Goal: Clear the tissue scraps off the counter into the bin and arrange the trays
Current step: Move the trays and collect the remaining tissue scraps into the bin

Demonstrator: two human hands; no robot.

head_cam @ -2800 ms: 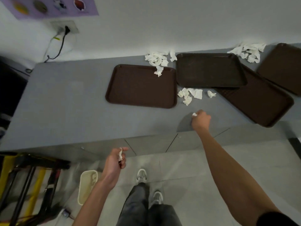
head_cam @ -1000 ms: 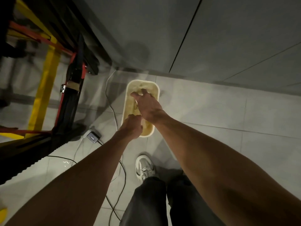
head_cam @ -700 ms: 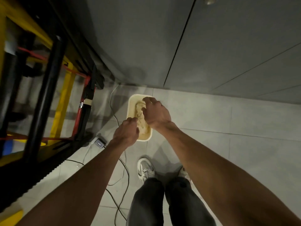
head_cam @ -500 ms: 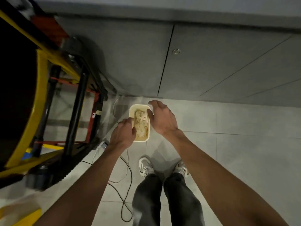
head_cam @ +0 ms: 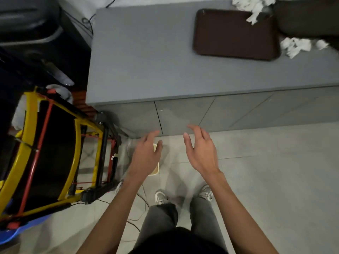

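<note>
Tissue scraps (head_cam: 295, 45): none in our grips; left hand (head_cam: 146, 158) and right hand (head_cam: 201, 153) hang loose-fingered, empty, the left over the bin (head_cam: 155, 171) at frame centre. The scraps lie upper right on the counter (head_cam: 156, 61), beside the brown tray (head_cam: 234, 33). Best we reach there and pinch whole clusters, not single bits, so fewer trips.

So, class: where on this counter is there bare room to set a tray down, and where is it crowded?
Bare: the counter from its left edge to the brown tray, plus the strip between that tray and the front edge. Crowded: the right end, where tissue scraps lie beside the tray and more scraps overlap its far corner by a second tray.
</note>
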